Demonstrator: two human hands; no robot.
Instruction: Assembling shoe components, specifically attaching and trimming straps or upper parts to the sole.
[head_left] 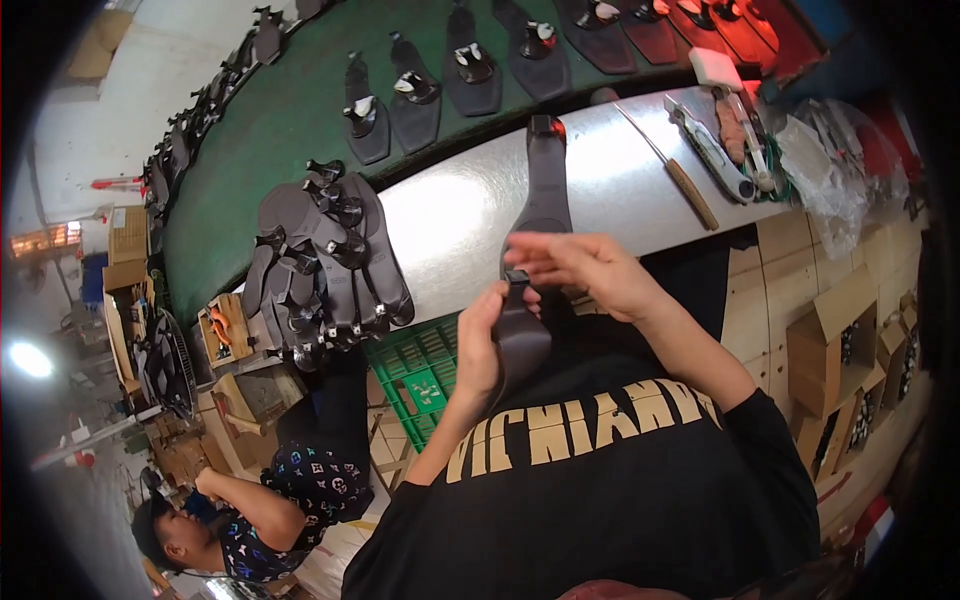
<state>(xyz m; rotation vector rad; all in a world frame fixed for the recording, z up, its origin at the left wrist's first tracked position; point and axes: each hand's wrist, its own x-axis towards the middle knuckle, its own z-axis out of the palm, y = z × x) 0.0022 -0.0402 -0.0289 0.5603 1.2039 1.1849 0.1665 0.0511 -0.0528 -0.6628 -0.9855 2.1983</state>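
Note:
My left hand (pixel 478 345) is closed around a dark grey shoe sole (pixel 526 345), held close to my body with its narrow, black-tipped end pointing up. Just above that end, my right hand (pixel 595 275) is open, its fingers stretched out to the left. I cannot tell whether the fingertips touch the sole. Beyond my hands, a second dark sole (pixel 546 178) lies lengthwise on the shiny metal worktop (pixel 440 215), a black block at its far end. My right hand partly covers its near end.
Left on the worktop is a heap of dark soles (pixel 330 250). More stand along the green conveyor belt (pixel 300 110). A wooden-handled awl (pixel 690 195), a utility knife (pixel 715 155) and a plastic bag (pixel 830 160) lie right. Below are a green crate (pixel 410 385) and a co-worker (pixel 270 510).

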